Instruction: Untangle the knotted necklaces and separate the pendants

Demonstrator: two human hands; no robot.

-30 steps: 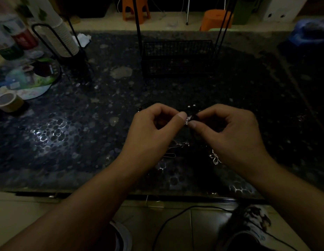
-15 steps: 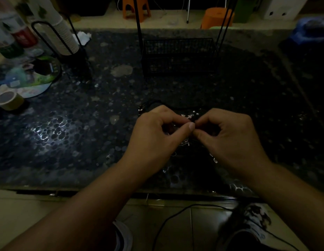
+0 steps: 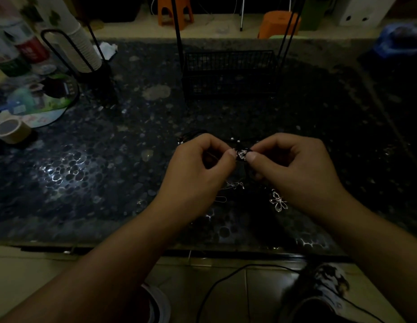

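Both hands, left (image 3: 198, 173) and right (image 3: 293, 171), pinch a silver knot (image 3: 241, 155) above the dim, pebble-patterned table (image 3: 86, 173); tiled floor (image 3: 35, 276) below.

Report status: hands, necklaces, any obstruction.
Left hand and right hand pinching the silver knot. Butterfly pendant lying loose on table. Wire basket behind, not obstructing.

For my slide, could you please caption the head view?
Both hands pinch a silver pendant over a dark table.
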